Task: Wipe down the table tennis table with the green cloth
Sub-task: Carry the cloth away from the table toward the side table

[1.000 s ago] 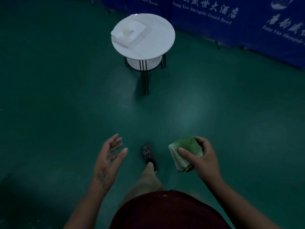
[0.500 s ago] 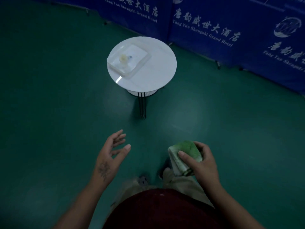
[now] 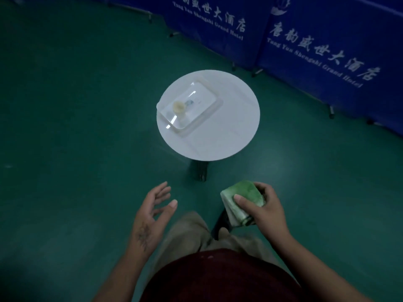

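Gripping a folded green cloth [image 3: 248, 191] in the right hand [image 3: 269, 211], a person stands on a dark green floor [image 3: 76, 110] facing a small round white surface [image 3: 231, 136]. The thumb lies across the top of the cloth and the fingers curl round its far side, holding the bundle in the air low and right of centre, above the floor and just beside the person's legs. The left hand [image 3: 152, 216] holds nothing: its fingers are spread and loosely extended, palm turned inward, well apart from the cloth. A dark mark shows on the back of that hand.

On the left part of the round surface lies a pale rectangular tray [image 3: 214, 105], set at an angle, with a small yellowish round object [image 3: 179, 106] inside it; what that object is cannot be told. Dark legs show beneath the near edge of the surface.

Blue barrier panels [image 3: 327, 35] printed with white Chinese characters and the words "Grand Hotel" line the floor behind. Beige trousers [image 3: 189, 234] and a dark red top [image 3: 218, 277] fill the bottom of the view. The light is dim.
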`<state>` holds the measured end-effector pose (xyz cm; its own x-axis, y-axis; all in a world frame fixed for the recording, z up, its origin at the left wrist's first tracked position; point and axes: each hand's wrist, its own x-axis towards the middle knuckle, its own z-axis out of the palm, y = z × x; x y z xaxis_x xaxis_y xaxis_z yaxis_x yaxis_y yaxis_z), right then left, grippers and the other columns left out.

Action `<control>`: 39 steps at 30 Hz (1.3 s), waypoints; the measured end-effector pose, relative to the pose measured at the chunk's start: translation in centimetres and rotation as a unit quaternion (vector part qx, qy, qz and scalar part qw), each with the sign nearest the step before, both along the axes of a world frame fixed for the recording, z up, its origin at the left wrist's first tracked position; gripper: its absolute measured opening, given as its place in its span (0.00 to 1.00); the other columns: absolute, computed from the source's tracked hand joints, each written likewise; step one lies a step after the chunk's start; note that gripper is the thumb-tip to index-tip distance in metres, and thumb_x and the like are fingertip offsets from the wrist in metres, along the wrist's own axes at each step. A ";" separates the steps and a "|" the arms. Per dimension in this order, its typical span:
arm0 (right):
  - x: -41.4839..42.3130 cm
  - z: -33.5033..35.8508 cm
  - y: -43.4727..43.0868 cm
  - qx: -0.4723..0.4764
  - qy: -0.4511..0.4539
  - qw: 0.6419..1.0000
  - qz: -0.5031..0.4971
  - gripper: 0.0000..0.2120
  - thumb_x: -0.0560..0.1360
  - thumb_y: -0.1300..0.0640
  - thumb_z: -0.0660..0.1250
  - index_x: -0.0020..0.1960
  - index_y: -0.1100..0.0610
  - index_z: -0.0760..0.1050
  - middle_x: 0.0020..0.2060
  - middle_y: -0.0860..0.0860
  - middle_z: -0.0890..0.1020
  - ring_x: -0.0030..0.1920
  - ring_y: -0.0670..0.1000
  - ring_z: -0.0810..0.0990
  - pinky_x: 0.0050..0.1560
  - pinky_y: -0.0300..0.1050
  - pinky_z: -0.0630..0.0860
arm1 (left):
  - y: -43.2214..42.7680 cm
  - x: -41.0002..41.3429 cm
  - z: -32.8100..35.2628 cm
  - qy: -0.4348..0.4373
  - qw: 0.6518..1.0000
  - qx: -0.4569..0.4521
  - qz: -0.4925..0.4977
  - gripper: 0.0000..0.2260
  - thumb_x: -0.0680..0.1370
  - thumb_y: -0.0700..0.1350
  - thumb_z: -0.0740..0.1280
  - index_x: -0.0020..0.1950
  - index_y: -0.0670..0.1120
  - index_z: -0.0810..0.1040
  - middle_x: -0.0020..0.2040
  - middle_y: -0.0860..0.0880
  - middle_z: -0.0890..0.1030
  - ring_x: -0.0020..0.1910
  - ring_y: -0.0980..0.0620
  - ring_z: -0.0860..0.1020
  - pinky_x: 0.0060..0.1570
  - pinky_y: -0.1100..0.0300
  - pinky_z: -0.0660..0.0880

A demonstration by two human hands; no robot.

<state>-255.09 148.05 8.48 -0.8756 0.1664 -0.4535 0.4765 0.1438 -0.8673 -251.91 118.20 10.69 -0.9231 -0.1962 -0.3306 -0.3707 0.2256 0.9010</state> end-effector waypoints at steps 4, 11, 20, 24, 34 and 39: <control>-5.9 0.0 0.3 0.011 -0.011 1.000 0.022 0.30 0.66 0.45 0.88 0.63 0.47 0.79 0.52 0.39 0.87 0.50 0.38 0.86 0.46 0.32 0.80 | 0.7 -4.5 0.6 -0.002 0.999 0.007 0.031 0.25 0.78 0.53 0.72 0.75 0.56 0.75 0.69 0.56 0.82 0.69 0.60 0.80 0.62 0.67 0.76; -15.8 -0.7 -1.6 0.037 -0.035 0.998 0.040 0.29 0.67 0.44 0.87 0.63 0.44 0.78 0.53 0.34 0.85 0.51 0.38 0.86 0.50 0.40 0.80 | -0.9 -13.5 -1.2 -0.019 0.999 0.018 0.022 0.26 0.77 0.56 0.72 0.75 0.57 0.76 0.69 0.58 0.83 0.68 0.60 0.80 0.61 0.68 0.75; -26.0 -0.5 -6.4 0.080 -0.039 0.995 0.042 0.34 0.61 0.34 0.83 0.62 0.41 0.77 0.54 0.30 0.83 0.51 0.36 0.85 0.45 0.32 0.80 | -5.9 -25.3 -2.9 -0.029 0.999 0.040 0.001 0.26 0.78 0.62 0.72 0.75 0.62 0.76 0.69 0.63 0.81 0.69 0.62 0.79 0.58 0.75 0.74; -30.4 -0.6 -8.3 0.101 -0.036 0.992 0.074 0.35 0.62 0.31 0.82 0.64 0.39 0.75 0.56 0.28 0.82 0.53 0.34 0.84 0.45 0.28 0.78 | -7.5 -28.4 -3.4 -0.039 0.998 0.043 -0.006 0.26 0.78 0.64 0.71 0.75 0.64 0.75 0.70 0.63 0.81 0.70 0.61 0.79 0.62 0.64 0.75; -41.0 -5.2 -9.9 0.118 -0.096 0.974 0.168 0.37 0.62 0.31 0.82 0.67 0.37 0.73 0.56 0.35 0.83 0.52 0.35 0.83 0.49 0.42 0.81 | -7.5 -32.5 -4.2 -0.063 0.996 0.041 0.045 0.26 0.77 0.64 0.71 0.75 0.65 0.75 0.70 0.63 0.81 0.70 0.61 0.79 0.64 0.61 0.76; -47.0 -9.2 -10.6 0.109 -0.134 0.968 0.184 0.34 0.68 0.39 0.84 0.68 0.44 0.73 0.58 0.42 0.82 0.55 0.49 0.85 0.57 0.60 0.86 | -6.2 -33.0 -3.2 -0.086 0.990 0.039 0.103 0.26 0.77 0.65 0.71 0.75 0.67 0.74 0.70 0.63 0.80 0.71 0.61 0.78 0.65 0.59 0.75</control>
<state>-302.08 137.40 -0.68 -0.7497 -0.0178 -0.6615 0.5615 0.5118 -0.6502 -284.96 112.04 7.46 -0.7953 -0.3424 -0.5002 -0.5504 0.0623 0.8325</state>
